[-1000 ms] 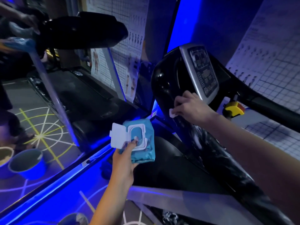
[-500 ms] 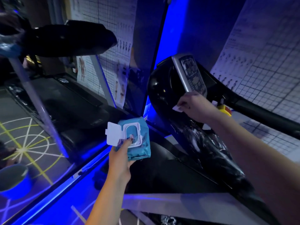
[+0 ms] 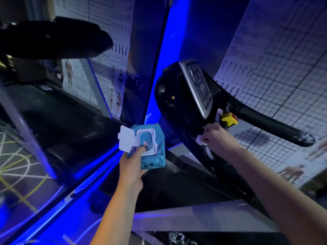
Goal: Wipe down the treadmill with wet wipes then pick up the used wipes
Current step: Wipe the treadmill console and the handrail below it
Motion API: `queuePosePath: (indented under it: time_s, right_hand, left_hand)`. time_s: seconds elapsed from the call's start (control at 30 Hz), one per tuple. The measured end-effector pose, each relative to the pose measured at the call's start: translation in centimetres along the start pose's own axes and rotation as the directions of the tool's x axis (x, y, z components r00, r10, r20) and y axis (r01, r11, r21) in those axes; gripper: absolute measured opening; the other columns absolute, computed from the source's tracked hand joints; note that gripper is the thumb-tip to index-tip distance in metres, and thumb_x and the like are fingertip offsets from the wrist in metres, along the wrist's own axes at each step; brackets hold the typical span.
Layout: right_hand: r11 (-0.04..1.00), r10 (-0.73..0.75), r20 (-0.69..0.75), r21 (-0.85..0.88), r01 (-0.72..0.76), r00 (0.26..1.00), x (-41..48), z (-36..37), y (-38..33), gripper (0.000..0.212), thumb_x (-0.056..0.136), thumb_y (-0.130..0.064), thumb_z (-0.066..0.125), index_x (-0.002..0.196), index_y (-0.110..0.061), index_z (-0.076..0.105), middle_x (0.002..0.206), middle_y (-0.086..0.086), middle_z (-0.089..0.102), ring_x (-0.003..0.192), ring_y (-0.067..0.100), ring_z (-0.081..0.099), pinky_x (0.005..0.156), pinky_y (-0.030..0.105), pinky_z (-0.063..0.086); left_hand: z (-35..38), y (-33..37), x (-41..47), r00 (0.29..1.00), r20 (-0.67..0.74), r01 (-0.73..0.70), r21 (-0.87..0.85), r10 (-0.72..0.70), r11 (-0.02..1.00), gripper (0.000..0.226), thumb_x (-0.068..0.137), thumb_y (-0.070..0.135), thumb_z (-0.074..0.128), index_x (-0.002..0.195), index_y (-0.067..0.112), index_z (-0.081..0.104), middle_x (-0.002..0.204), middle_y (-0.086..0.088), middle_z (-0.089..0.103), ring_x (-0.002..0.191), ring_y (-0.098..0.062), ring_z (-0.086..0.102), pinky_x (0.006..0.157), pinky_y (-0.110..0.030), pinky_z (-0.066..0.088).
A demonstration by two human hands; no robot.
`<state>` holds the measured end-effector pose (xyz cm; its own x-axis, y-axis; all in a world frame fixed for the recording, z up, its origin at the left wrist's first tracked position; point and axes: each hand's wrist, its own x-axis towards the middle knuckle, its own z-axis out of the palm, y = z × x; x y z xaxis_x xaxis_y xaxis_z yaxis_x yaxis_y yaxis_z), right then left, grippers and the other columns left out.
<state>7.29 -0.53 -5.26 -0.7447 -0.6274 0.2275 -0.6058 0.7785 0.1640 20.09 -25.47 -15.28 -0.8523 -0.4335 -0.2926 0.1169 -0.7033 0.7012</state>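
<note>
Wiping in hand: right hand [image 3: 216, 138] pinches a wipe [image 3: 200, 140] against the treadmill [image 3: 169, 96] just below the console [image 3: 198, 85]; the unwiped column runs down toward the person. Left hand [image 3: 132, 165] grips the pack [image 3: 154, 156], lid [image 3: 126, 138] open, thumb on the opening; contents unseen.

we see only a white corner of the wipe [image 3: 200, 140] poking out from under the right hand [image 3: 215, 137]; the rest is covered. the left hand [image 3: 131, 163] hides the near end of the wipes pack [image 3: 154, 156], and its fingers are out of sight behind it. buttons on the console panel [image 3: 200, 87] and print on the wall charts [image 3: 283, 68] are too blurred to read. the neighbouring treadmill [image 3: 53, 39] is cut off at the left edge
</note>
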Motion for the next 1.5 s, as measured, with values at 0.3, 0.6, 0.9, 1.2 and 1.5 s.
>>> queuePosePath:
  time_s: [0.3, 0.6, 0.9, 1.2, 1.5]
  right_hand:
    - [0.937, 0.226, -0.303, 0.329, -0.121, 0.926, 4.3, -2.2, -4.4, 0.013, 0.097, -0.004, 0.05, 0.103, -0.006, 0.061, 0.106, 0.011, 0.06, 0.091, 0.03, 0.058, 0.075, 0.044, 0.05]
    - [0.976, -0.036, -0.39, 0.184, 0.116, 0.92, 11.9, -1.1, -6.6, 0.018, 0.098, -0.017, 0.056, 0.107, -0.012, 0.071, 0.1, 0.008, 0.059, 0.093, 0.033, 0.062, 0.063, 0.046, 0.054]
    - [0.946, -0.311, -0.378, -0.037, 0.322, 0.872, 16.4, 1.3, -4.9, 0.012, 0.084, -0.001, 0.064, 0.087, -0.006, 0.075, 0.085, 0.011, 0.057, 0.08, 0.032, 0.053, 0.067, 0.039, 0.048]
    - [0.835, -0.551, -0.108, -0.096, 0.542, 0.828, 12.1, 3.6, -4.1, 0.021, 0.056, 0.011, 0.076, 0.063, -0.007, 0.067, 0.076, 0.008, 0.06, 0.07, 0.029, 0.056, 0.059, 0.029, 0.047]
    - [0.859, -0.506, 0.107, 0.154, 0.488, 0.856, 8.9, 1.5, -2.5, 0.015, 0.081, 0.006, 0.071, 0.081, -0.007, 0.077, 0.088, 0.007, 0.064, 0.087, 0.025, 0.058, 0.074, 0.033, 0.047]
  left_hand:
    - [-1.0, 0.7, 0.2, 0.998, -0.05, 0.027, 0.01, -0.026, 1.0, 0.039, 0.088, 0.016, 0.081, 0.125, 0.018, 0.07, 0.108, -0.006, 0.08, 0.098, -0.028, 0.078, 0.075, -0.041, 0.063]
    - [-0.9, 1.4, 1.2, 0.996, -0.093, -0.015, -0.026, 0.013, 1.0, 0.033, 0.089, 0.013, 0.08, 0.121, 0.016, 0.071, 0.105, -0.009, 0.081, 0.086, -0.027, 0.078, 0.071, -0.039, 0.062]
    - [0.2, 0.8, 2.2, 0.988, -0.145, -0.056, -0.015, 0.053, 0.998, 0.034, 0.088, 0.014, 0.081, 0.121, 0.015, 0.072, 0.101, -0.009, 0.081, 0.082, -0.026, 0.078, 0.074, -0.043, 0.064]
    - [0.2, 0.5, 2.5, 0.975, -0.206, -0.091, -0.026, 0.083, 0.996, 0.021, 0.09, 0.011, 0.078, 0.107, 0.021, 0.071, 0.085, 0.003, 0.08, 0.067, -0.013, 0.077, 0.051, -0.028, 0.058]
    - [-0.7, 1.9, 2.7, 0.979, -0.185, -0.089, -0.034, 0.081, 0.995, 0.03, 0.091, 0.011, 0.077, 0.12, 0.017, 0.069, 0.098, -0.005, 0.08, 0.069, -0.015, 0.078, 0.052, -0.03, 0.061]
